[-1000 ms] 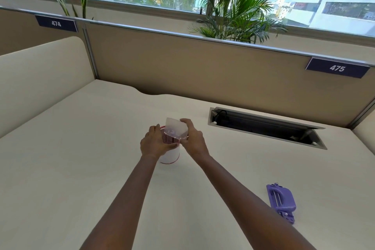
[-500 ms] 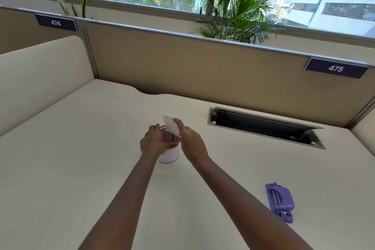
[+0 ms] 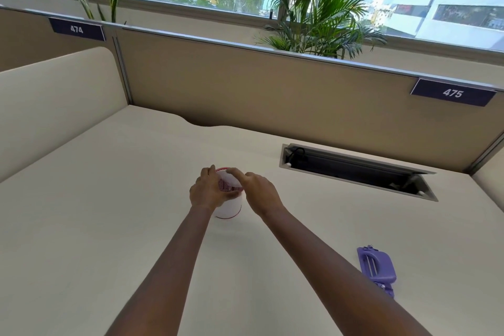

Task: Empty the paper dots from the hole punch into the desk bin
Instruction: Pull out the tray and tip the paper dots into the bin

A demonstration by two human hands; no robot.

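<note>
A small white desk bin (image 3: 228,207) with a red rim and red pattern stands mid-desk. My left hand (image 3: 206,190) grips its left side. My right hand (image 3: 257,191) holds a clear plastic tray (image 3: 230,180), the hole punch's dot cover, tipped over the bin's mouth. The purple hole punch (image 3: 377,269) lies upside down on the desk to the lower right, apart from both hands. Paper dots are not discernible.
A recessed cable box (image 3: 357,172) with an open flap sits in the desk at the right back. Beige partition panels (image 3: 245,95) close the desk at the back and left. Plants stand behind the partition.
The clear tray has been lowered and tipped further, from above the bin down onto its mouth. My left hand has stayed on the bin.
</note>
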